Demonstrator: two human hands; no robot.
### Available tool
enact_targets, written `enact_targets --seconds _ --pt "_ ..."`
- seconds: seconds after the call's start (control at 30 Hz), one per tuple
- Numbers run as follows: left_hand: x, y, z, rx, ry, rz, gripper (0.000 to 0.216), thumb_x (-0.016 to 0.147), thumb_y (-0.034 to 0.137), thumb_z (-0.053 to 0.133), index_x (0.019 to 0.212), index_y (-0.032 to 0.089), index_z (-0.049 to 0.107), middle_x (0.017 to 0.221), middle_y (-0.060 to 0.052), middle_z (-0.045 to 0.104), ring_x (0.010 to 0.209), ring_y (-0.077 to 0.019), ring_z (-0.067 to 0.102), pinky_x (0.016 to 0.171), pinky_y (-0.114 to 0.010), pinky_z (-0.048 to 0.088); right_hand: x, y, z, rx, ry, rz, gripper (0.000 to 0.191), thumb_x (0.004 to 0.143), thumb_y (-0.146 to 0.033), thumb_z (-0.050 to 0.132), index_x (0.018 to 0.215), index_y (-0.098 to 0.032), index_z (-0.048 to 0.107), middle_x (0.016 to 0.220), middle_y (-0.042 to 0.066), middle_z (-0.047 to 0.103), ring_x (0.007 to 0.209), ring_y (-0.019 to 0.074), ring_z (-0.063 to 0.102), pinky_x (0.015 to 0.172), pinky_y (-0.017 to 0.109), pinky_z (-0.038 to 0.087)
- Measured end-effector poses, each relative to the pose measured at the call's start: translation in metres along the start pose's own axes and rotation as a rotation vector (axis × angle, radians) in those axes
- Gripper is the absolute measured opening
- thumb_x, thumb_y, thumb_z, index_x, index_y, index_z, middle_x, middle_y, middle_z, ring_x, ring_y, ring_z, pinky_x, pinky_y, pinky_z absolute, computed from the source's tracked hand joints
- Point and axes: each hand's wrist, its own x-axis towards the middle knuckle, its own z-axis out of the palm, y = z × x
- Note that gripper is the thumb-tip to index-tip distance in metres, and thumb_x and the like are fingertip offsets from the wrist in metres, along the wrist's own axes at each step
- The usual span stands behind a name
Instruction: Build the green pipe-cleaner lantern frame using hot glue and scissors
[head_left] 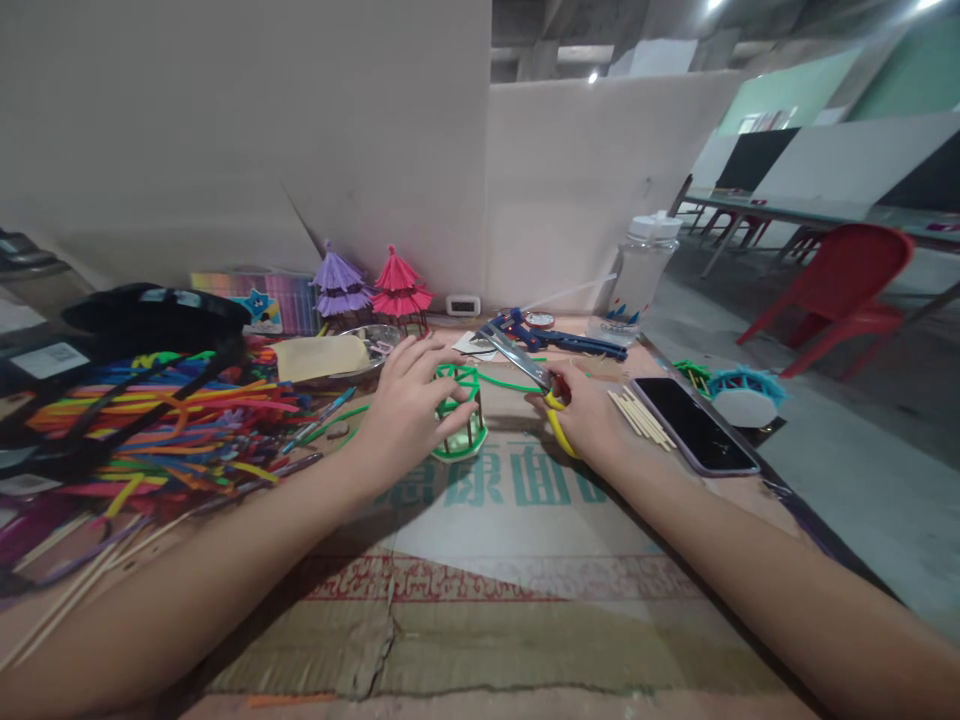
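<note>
My left hand point(411, 400) is wrapped round a small green pipe-cleaner lantern frame point(459, 432) that stands on the cardboard sheet point(487, 560). A loose green pipe cleaner point(510, 382) runs from the top of the frame toward the right. My right hand point(589, 415) grips yellow-handled scissors point(536, 385). Their blades point up and left, close to that green strand.
A heap of coloured pipe cleaners point(165, 425) and a black hat point(154, 315) lie at the left. Purple point(339, 285) and pink point(400, 285) paper pagodas stand at the back. A blue glue gun point(559, 340), wooden sticks point(641, 415), a phone point(694, 425) and a jar point(643, 270) are at the right.
</note>
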Motion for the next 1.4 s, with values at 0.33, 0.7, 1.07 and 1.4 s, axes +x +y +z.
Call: enact_targets --seconds 0.33,0.7,1.07,1.4 --pt "-0.005 -0.004 0.002 -0.005 -0.074 0.043 0.027 0.095 0.034 0.060 0.119 0.026 0.069 0.140 -0.009 0.059 0.142 -0.0330 0.041 0.121 -0.059 0.025 -0.001 -0.003 -0.002 -0.022 -0.023 0.010 0.041 0.085 -0.051 0.066 0.116 -0.023 0.067 0.082 0.003 0.063 0.071 0.0208 0.057 0.063 0.034 0.045" --pt "-0.046 -0.038 0.020 -0.458 -0.189 -0.381 0.106 0.077 0.056 0.078 0.159 0.021 0.020 0.161 -0.019 0.035 0.149 -0.0414 0.034 0.121 -0.059 0.030 -0.003 0.009 0.005 0.033 0.023 0.059 0.045 0.083 -0.055 0.068 0.114 -0.022 0.066 0.082 0.001 0.061 0.068 0.0179 0.054 0.062 0.031 0.041" --pt "-0.058 -0.041 0.030 -0.657 -0.223 -0.371 0.054 0.090 0.039 0.065 0.140 0.020 0.052 0.135 -0.012 0.062 0.131 -0.0302 0.056 0.113 -0.044 0.045 -0.004 0.006 0.003 -0.005 0.032 0.038 0.045 0.083 -0.055 0.068 0.113 -0.022 0.067 0.080 0.001 0.060 0.069 0.0187 0.053 0.063 0.032 0.042" --pt "-0.051 -0.035 0.043 -0.642 -0.165 -0.477 0.061 0.077 0.042 0.080 0.128 0.020 0.055 0.122 -0.013 0.067 0.109 -0.0290 0.068 0.097 -0.047 0.054 0.003 0.001 0.002 0.138 0.185 0.234 0.058 0.075 -0.067 0.067 0.106 -0.019 0.067 0.086 0.007 0.068 0.076 0.0233 0.059 0.071 0.037 0.048"
